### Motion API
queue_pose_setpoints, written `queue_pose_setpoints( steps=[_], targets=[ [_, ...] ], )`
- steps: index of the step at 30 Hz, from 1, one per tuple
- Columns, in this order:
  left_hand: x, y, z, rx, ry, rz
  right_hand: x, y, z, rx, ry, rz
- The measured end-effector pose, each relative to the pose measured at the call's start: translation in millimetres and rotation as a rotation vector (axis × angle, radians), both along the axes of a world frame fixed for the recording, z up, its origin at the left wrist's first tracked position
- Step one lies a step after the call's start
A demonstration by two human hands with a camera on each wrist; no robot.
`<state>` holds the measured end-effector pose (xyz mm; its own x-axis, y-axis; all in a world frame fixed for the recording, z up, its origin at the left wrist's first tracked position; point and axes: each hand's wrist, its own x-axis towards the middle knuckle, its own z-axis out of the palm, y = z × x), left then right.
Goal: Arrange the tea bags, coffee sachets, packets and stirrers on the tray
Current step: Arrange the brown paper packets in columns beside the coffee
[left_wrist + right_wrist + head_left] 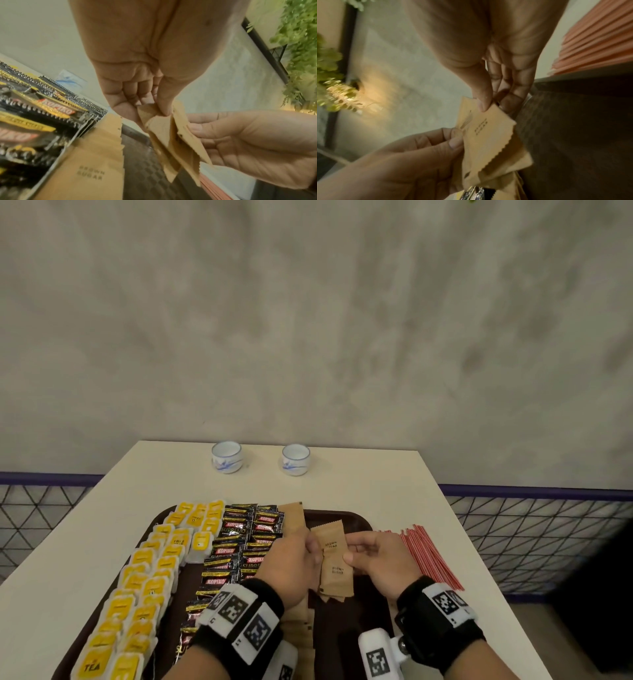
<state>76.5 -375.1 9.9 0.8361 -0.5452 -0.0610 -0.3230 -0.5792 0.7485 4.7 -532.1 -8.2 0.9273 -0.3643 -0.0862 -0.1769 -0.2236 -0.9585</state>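
Observation:
Both hands hold a small stack of brown sugar packets [334, 563] above the dark brown tray [346, 517]. My left hand [308, 553] pinches the stack's left edge [159, 121]; my right hand [352, 549] pinches its right side, thumb on the top packet [486, 136]. Yellow tea bags [147, 577] fill the tray's left side in rows. Black Kopiko coffee sachets [239, 546] lie in rows beside them. More brown sugar packets [293, 518] lie in a column right of the sachets [96, 155]. Red stirrers [428, 553] lie in a bundle on the table right of the tray.
Two small white cups with blue patterns [226, 457] [296, 459] stand at the far edge of the white table [359, 481]. A grey wall rises behind. Wire mesh railing [534, 529] runs on both sides. The tray's right part [342, 621] shows bare surface.

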Motion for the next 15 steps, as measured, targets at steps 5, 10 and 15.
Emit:
queue_pose_setpoints(
  steps=[5, 10, 15],
  targets=[
    [-3, 9, 9, -0.222, -0.016, 0.021, -5, 9, 12, -0.066, -0.037, 0.12],
    [-6, 9, 10, -0.413, 0.06, 0.132, -7, 19, 18, 0.016, -0.04, 0.17],
    [-10, 5, 13, -0.554, 0.157, 0.194, -11, 23, 15, 0.116, -0.025, 0.157]
  ],
)
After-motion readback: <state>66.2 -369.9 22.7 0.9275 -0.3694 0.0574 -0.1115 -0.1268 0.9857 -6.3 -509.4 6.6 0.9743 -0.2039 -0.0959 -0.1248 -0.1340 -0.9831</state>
